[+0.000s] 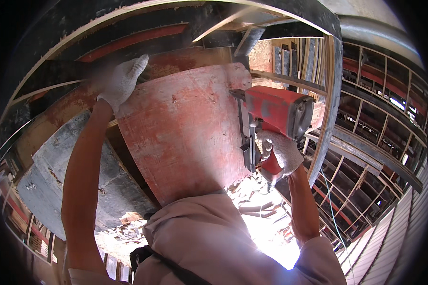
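Note:
A wide red-painted wooden board [185, 128], scuffed and faded, lies before me across the frame. My left hand [121, 83], in a whitish glove, is closed at the board's upper left corner; some of its fingers are hidden or blurred. In my right hand [283, 149], also gloved, is a red and black nail gun [278, 109], its handle wrapped by the fingers. The gun's dark magazine [245, 135] runs along the right edge of the board, and its nose is near the upper right corner.
A grey weathered panel [76, 175] lies at the left. A curved timber frame edge [330, 104] passes right of the nail gun. Beyond it stand stacked framed panels [380, 90]. A thin pale hose [329, 194] hangs at the lower right. Wood scraps [261, 204] litter the bright ground below.

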### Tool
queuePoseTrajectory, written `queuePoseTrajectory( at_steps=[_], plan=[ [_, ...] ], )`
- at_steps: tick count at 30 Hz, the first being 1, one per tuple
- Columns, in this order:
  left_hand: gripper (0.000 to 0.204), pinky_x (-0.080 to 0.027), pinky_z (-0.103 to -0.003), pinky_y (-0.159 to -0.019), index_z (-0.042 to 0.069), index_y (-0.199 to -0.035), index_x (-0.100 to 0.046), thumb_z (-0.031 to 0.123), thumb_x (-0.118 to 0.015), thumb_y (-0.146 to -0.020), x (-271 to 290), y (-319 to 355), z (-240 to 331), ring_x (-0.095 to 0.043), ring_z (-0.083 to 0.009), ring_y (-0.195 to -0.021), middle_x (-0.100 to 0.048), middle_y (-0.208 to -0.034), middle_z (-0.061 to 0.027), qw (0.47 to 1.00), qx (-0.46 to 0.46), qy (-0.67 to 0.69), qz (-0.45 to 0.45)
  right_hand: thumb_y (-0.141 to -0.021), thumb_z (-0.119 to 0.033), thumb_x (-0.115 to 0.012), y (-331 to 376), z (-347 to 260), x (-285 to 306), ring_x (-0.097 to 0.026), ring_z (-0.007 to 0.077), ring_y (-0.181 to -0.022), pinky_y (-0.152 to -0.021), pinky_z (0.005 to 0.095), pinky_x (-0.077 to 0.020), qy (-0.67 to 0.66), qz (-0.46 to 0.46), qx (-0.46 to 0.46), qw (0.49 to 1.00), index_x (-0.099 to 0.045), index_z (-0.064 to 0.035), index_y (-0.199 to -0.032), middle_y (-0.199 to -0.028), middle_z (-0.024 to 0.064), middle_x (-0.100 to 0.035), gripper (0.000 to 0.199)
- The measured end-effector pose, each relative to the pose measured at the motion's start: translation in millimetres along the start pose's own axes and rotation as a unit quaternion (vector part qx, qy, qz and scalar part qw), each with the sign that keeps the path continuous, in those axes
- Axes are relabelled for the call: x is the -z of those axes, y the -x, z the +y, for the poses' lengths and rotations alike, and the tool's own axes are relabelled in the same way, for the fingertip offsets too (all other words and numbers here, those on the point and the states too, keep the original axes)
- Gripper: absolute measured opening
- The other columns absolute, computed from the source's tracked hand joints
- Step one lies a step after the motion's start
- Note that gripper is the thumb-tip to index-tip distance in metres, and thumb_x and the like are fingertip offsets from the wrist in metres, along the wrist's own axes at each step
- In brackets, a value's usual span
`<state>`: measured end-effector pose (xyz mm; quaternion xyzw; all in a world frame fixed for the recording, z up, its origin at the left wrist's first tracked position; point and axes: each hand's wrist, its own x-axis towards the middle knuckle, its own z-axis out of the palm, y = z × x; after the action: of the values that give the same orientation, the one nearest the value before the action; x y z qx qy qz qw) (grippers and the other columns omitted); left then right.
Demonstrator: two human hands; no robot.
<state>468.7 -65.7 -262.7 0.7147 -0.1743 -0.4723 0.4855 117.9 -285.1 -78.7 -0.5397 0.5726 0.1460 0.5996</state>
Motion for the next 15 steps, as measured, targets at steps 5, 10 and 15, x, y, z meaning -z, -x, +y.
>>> queuePoseTrajectory(
  at_steps=[5,10,15],
  plan=[
    [0.050,-0.051,-0.034,-0.092,-0.002,-0.121,-0.066,0.043,-0.053,-0.104,1.5,0.4,-7.9,-0.067,-0.0205,-0.100,-0.072,-0.112,-0.0138,0.993,-0.094,-0.060,0.042,-0.062,-0.023,-0.082,15.5,36.5,25.0,-0.056,0.0148,-0.075,-0.067,0.0280,-0.0455,0.077,-0.079,0.135,0.985,-0.058,-0.0007,-0.127,-0.088,0.0033,-0.057,0.073],
    [0.032,-0.048,-0.030,-0.097,-0.001,-0.117,-0.067,0.024,-0.050,-0.106,4.6,18.1,-2.8,-0.064,-0.0175,-0.106,-0.071,-0.112,-0.0094,0.969,-0.196,0.032,0.144,-0.066,-0.025,-0.079,29.2,54.4,3.0,-0.061,0.0177,-0.076,-0.068,0.0291,-0.0501,0.069,-0.182,0.237,0.952,-0.057,0.0027,-0.127,-0.094,0.0076,-0.062,0.070],
    [0.029,-0.050,-0.032,-0.094,0.000,-0.119,-0.065,0.022,-0.057,-0.103,45.0,102.8,0.2,-0.065,-0.0192,-0.104,-0.071,-0.113,-0.0099,0.908,-0.176,0.023,0.380,-0.071,-0.047,-0.078,3.0,46.1,-79.9,-0.064,0.0187,-0.073,-0.067,0.0315,-0.0533,0.046,-0.365,0.404,0.837,-0.058,0.0037,-0.128,-0.093,0.0103,-0.065,0.080]
  ],
)
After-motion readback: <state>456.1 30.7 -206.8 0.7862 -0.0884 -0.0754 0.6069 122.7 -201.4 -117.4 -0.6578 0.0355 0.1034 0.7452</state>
